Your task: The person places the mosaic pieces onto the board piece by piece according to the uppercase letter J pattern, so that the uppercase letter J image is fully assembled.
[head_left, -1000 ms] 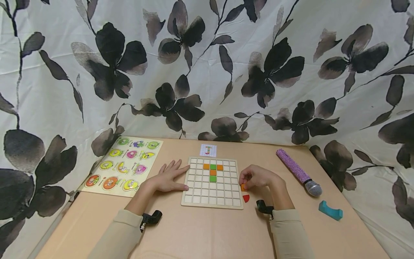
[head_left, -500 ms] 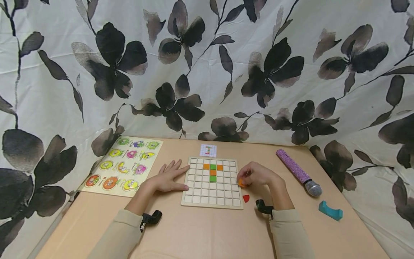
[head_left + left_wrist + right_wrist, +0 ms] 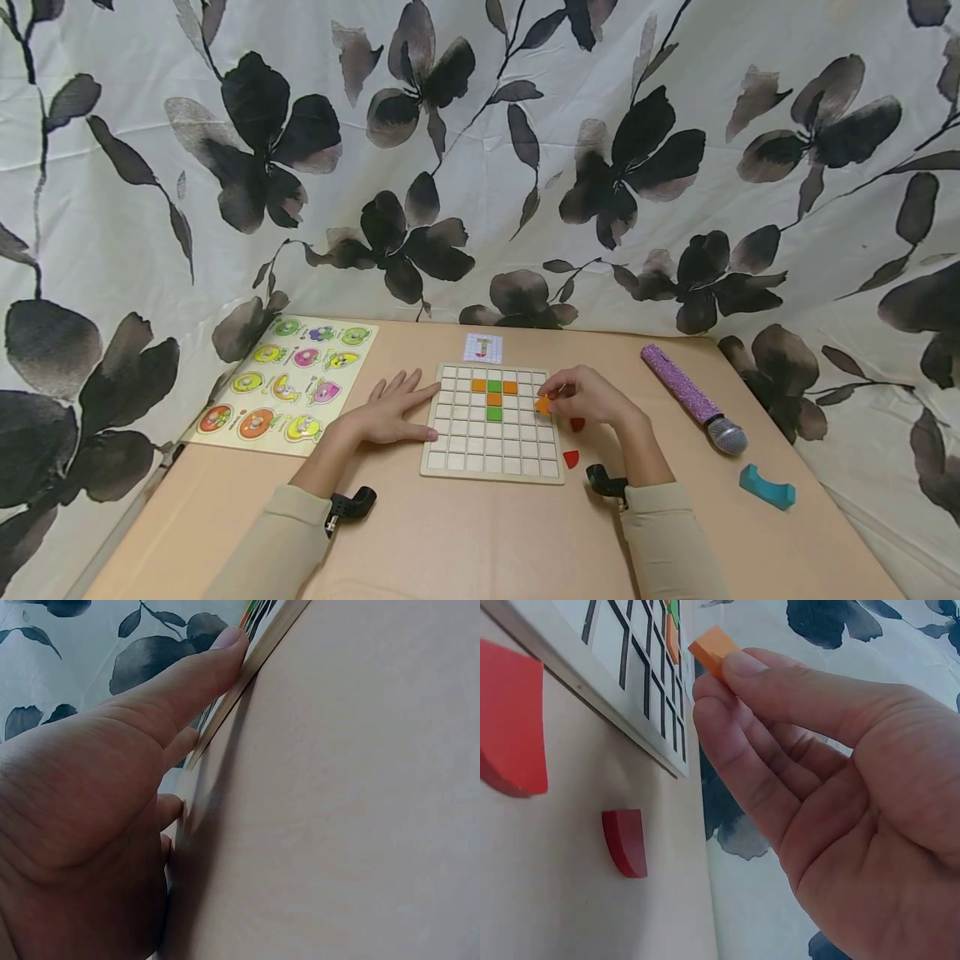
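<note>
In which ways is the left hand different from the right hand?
The left hand has spread fingers; the right hand has curled ones. The left hand touches the board; the right hand pinches an orange piece by the board's right edge. Both wear a black wrist device.

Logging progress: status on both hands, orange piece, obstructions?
Left hand touching grid board. Right hand pinching orange piece. Two red pieces beside board, apparently not blocking.
</note>
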A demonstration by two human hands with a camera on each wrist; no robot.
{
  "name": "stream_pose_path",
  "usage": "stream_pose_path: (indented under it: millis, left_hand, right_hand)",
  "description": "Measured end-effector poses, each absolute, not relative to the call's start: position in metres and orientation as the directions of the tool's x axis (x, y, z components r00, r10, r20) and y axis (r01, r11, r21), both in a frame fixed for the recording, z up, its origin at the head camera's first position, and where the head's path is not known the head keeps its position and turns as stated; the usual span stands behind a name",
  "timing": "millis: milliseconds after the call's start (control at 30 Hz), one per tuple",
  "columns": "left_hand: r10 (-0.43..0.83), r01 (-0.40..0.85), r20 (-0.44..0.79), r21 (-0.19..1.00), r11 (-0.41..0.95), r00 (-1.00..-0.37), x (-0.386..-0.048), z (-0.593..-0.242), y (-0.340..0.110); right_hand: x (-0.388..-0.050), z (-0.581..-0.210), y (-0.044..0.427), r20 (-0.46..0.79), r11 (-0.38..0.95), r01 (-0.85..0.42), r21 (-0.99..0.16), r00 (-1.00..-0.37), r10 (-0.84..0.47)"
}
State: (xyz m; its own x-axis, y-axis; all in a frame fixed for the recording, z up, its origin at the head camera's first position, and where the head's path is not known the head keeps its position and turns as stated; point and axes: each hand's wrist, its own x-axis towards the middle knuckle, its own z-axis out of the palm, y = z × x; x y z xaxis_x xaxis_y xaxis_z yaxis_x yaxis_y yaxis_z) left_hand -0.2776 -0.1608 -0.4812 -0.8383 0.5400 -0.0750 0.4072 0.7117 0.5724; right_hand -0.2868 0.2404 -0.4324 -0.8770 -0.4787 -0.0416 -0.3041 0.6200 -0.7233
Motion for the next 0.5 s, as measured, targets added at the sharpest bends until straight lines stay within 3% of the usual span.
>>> stream_pose_path:
  millis: [500]
  left_hand:
    - [0.514,0.374,-0.125,0.546,0.750,-0.849,-0.275,-0.474,-0.159]
  right_hand:
    - [-0.287,-0.434,0.222,0.023,0.633,-0.347,-0.692,-0.888,-0.460]
